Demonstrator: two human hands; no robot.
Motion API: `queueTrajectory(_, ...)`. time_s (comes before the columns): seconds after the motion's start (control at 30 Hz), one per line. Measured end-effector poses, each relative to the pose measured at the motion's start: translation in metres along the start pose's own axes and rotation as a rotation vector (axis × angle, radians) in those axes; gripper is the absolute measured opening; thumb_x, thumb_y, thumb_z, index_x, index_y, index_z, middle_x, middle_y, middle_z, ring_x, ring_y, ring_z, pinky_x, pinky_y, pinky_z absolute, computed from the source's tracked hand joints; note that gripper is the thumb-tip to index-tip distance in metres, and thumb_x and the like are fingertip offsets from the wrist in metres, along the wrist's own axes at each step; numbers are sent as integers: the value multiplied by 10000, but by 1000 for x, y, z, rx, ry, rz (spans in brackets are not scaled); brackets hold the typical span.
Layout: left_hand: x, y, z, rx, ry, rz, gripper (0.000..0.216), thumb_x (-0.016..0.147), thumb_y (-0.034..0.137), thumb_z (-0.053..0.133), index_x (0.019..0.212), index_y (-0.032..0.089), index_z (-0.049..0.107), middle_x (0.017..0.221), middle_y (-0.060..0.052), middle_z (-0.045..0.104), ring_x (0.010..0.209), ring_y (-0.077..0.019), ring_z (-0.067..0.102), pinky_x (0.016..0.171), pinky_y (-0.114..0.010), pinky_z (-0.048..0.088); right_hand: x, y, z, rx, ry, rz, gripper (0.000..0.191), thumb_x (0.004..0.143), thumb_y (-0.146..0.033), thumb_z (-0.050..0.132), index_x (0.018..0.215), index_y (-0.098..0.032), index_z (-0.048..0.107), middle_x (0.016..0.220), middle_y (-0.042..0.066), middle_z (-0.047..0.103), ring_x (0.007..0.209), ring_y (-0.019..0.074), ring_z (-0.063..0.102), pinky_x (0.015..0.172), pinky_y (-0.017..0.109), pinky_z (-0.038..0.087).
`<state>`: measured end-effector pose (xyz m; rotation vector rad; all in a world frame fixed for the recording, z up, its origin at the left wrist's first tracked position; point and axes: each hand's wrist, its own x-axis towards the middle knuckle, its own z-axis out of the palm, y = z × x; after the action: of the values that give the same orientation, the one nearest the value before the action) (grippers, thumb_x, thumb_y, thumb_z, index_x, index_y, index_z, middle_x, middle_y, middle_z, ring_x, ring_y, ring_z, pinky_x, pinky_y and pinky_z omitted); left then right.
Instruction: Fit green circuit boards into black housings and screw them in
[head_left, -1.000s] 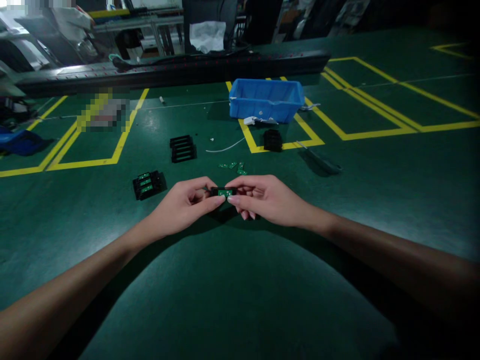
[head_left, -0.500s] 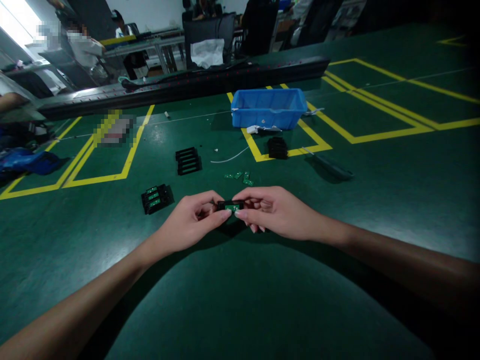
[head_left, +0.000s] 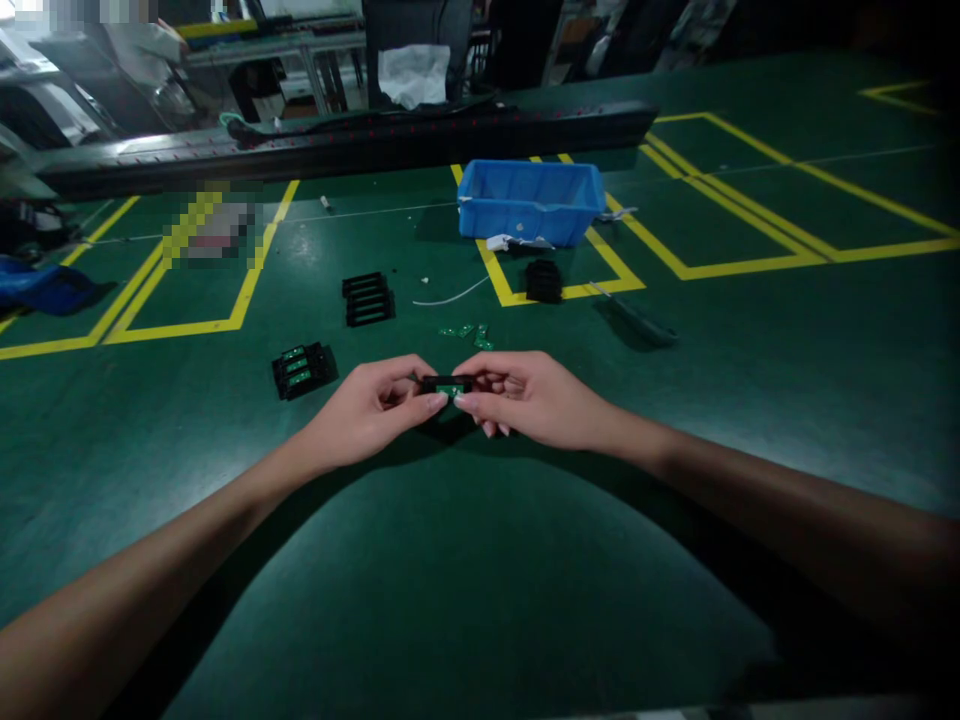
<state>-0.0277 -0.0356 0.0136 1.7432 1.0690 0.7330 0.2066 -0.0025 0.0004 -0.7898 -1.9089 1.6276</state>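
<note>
My left hand (head_left: 371, 408) and my right hand (head_left: 525, 395) meet over the green table (head_left: 465, 580), both pinching one small black holder (head_left: 447, 384) with a green circuit board in it. My thumbs press on its near edge, the fingers curl behind it. Just beyond the hands lie a few loose green boards (head_left: 469, 332). To the left sits a black holder set with green boards in it (head_left: 301, 368). Farther back lies a stack of bare black holders (head_left: 367, 298).
A blue bin (head_left: 531, 200) stands at the back centre, with a black part pile (head_left: 544, 281) and a white wire (head_left: 450, 296) in front of it. A dark tool (head_left: 637, 318) lies to the right. A long black rail (head_left: 345, 140) crosses the far edge. Yellow lines mark the table.
The hands keep their grip on the holder and the thumbs have closed over the board. The view tipped up and came back down.
</note>
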Motion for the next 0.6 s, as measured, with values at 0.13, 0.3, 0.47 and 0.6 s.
queueTrajectory(0.13,0,0,0,1,-7,0,255,931,388,659,957,135,654,611,71,409,546,-52,359,502,-197,258,-1,-2,0,-16,-8,2,285,932,-354,682,1130,-150,663,739,-14,625,599,89,609,518,191,490)
queueTrajectory(0.3,0,1,-1,6,-13,-1,260,930,389,658,936,129,653,603,70,406,543,-56,352,500,-202,255,-1,-2,-1,-12,-23,-14,290,936,-341,680,1163,-160,664,759,-15,633,623,86,617,535,190,501)
queueTrajectory(0.47,-1,2,-1,15,-27,9,253,932,383,653,917,130,651,597,68,412,542,-59,353,502,-203,258,-2,-3,-1,-12,-30,-14,279,936,-320,680,1164,-161,667,766,-14,635,628,90,617,545,198,504)
queueTrajectory(0.6,-1,2,-1,15,-31,5,255,935,384,647,919,129,644,601,68,415,542,-60,351,501,-201,253,-2,-4,-1,-13,-36,-7,273,932,-303,682,1162,-159,664,779,-8,638,636,98,620,551,210,503)
